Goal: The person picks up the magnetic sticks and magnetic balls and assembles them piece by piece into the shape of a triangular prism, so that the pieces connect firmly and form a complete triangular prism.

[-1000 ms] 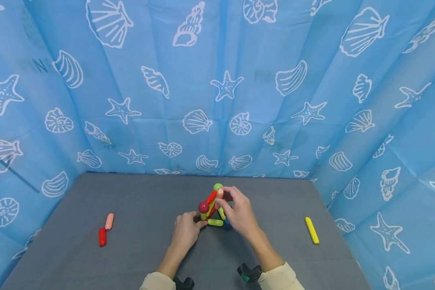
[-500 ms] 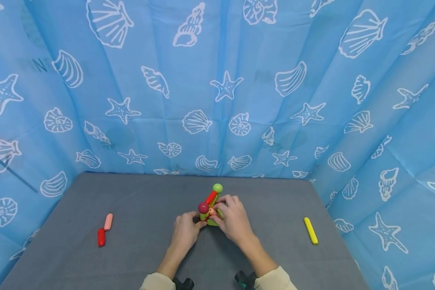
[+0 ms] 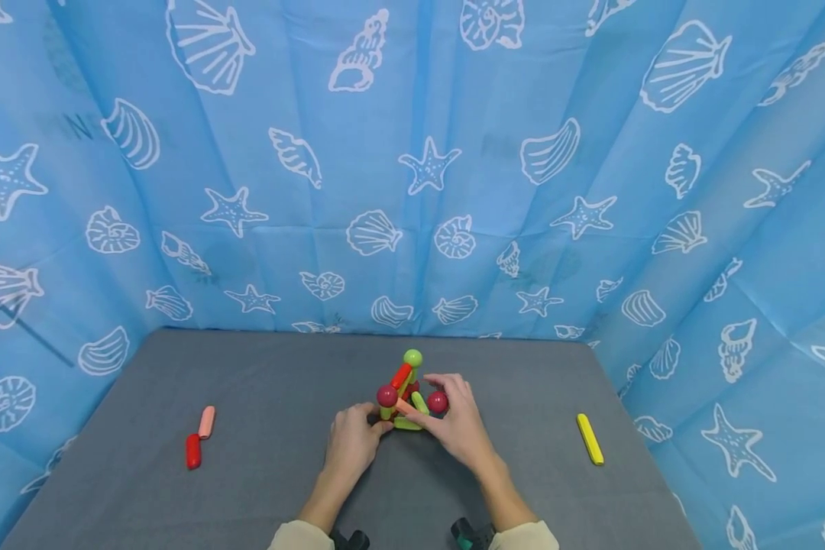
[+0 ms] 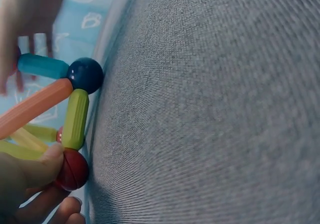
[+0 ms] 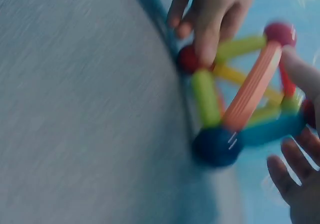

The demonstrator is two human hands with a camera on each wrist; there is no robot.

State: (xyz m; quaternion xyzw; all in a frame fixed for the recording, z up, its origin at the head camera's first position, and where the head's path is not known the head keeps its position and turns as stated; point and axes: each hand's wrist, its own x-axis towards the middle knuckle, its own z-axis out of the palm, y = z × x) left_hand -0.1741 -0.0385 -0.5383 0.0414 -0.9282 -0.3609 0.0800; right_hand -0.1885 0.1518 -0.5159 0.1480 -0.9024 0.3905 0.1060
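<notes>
A frame of coloured magnetic rods and balls (image 3: 402, 422) stands at the table's middle. My left hand (image 3: 353, 437) pinches a dark red ball (image 4: 75, 170) at its lower near corner. A salmon rod (image 5: 252, 91) runs diagonally from the dark blue ball (image 5: 217, 146) up to the magenta ball (image 3: 386, 395). Beside that rod's upper end lies the thumb of my right hand (image 3: 464, 424); its other fingers are spread and loose. A teal rod (image 4: 44, 66) joins the blue ball to another red ball (image 3: 437, 402), which is close to the right hand.
On the left of the grey table (image 3: 268, 473) lie a pink rod (image 3: 207, 422) and a short red rod (image 3: 193, 451). A yellow rod (image 3: 590, 439) lies on the right. A blue shell-patterned curtain (image 3: 412, 267) hangs behind the table.
My right hand has brought the salmon rod down onto the frame, and its fingers have spread away from the rod. The left hand has stayed at its corner.
</notes>
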